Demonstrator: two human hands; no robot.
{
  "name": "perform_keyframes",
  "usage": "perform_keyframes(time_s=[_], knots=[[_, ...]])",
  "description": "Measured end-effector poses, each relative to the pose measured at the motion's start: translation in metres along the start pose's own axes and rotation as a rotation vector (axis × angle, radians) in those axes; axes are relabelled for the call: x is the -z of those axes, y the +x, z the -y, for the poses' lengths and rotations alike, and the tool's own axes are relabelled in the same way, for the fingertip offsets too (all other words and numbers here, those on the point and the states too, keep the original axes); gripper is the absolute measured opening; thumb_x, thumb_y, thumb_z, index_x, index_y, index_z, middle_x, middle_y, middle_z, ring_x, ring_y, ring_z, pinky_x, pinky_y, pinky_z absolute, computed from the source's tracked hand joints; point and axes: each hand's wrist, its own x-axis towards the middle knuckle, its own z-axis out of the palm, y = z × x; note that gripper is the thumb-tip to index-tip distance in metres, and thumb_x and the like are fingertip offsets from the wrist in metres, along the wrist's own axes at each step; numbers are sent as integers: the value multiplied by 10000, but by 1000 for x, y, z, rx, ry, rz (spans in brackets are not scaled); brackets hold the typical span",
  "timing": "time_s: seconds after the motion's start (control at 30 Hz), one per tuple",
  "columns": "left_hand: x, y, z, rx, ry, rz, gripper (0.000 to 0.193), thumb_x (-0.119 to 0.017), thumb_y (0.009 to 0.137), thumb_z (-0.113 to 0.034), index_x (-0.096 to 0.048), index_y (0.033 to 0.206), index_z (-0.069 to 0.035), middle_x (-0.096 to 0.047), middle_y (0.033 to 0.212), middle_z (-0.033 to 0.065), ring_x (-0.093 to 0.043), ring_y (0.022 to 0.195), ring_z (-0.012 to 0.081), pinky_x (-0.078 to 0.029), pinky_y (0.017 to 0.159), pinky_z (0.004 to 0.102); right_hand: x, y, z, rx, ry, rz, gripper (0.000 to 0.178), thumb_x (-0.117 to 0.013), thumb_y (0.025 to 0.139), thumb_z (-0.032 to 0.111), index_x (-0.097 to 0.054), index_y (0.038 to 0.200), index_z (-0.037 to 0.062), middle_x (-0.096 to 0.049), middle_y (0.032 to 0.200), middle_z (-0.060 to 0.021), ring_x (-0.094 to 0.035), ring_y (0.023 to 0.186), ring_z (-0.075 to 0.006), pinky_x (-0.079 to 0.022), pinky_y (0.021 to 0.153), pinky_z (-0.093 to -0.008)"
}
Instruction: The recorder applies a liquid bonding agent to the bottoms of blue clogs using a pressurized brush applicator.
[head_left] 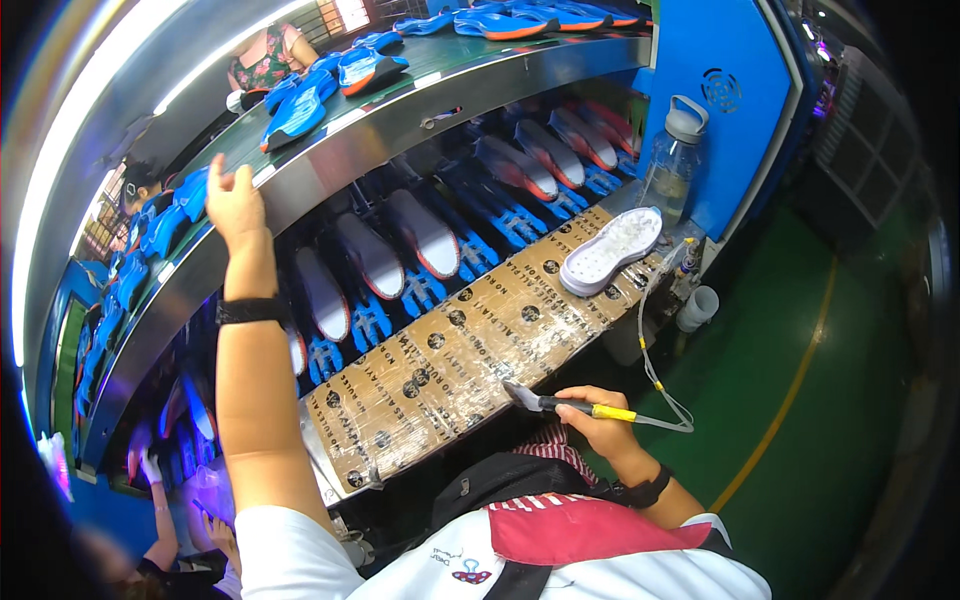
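My left hand (238,203) is raised at the edge of the upper conveyor, index finger and thumb apart, with nothing visible between them. Just beyond it lies a blue shoe sole (192,194); I cannot tell whether they touch. Low on the right, my right hand (603,432) grips a brush (553,403) with a flat tip and a black and yellow handle. A thin clear tube (644,350) runs from the handle's end up toward a small fitting. On the cardboard-covered ledge (465,345) rests a white shoe sole (612,252) with pale clumps inside.
Several blue and orange soles (500,24) lie along the upper conveyor (430,62). Below it, shoe uppers (420,232) sit on blue holders in a row. A clear bottle (672,165) and a white cup (698,308) stand at right. Other people work at left and far side.
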Motion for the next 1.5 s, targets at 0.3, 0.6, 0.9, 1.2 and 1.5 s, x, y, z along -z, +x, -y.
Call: perform_keyframes(time_s=[0.3, 0.6, 0.9, 1.2, 1.5], knots=[[76, 61, 32, -446, 981, 249, 415, -616, 844, -256, -587, 1247, -160, -607, 1156, 152, -554, 1096, 330, -447, 904, 456, -4, 1, 0, -20, 36, 23, 197, -710, 808, 76, -695, 989, -1, -680, 779, -28, -581, 675, -51, -452, 604, -207], [100, -43, -47, -487, -45, -509, 221, -493, 923, -154, -618, 1035, -10, -585, 876, 64, -532, 798, 138, -438, 771, 286, -14, 5, -2, -10, 11, 36, 203, -706, 795, 54, -695, 989, -6, -673, 749, -35, -593, 647, -60, -461, 586, -206], [85, -79, -23, 628, -1511, 479, 837, -309, 885, -679, -374, 1408, -27, -420, 1381, 286, -476, 1212, 472, -441, 951, 582, -23, 0, 11, -13, 111, 65, 199, -673, 809, 9, -662, 995, -61, -687, 870, -112, -670, 752, -150, -534, 710, -250], [72, -145, -46, 681, -1665, 610, 781, -442, 865, -523, -335, 1402, 33, -422, 1353, 318, -482, 1195, 489, -452, 922, 618, -26, -4, 17, 17, 178, 26, 255, -682, 804, 27, -628, 1026, -83, -682, 877, -132, -672, 785, -168, -538, 768, -265], [114, -295, -21, 1085, -1422, 648, 987, -350, 792, -815, -374, 1396, -35, -542, 1254, 263, -572, 1118, 428, -470, 942, 563, -48, 17, 65, 68, 292, 98, 202, -652, 832, 27, -634, 1004, -78, -691, 912, -149, -681, 791, -173, -560, 732, -267]])
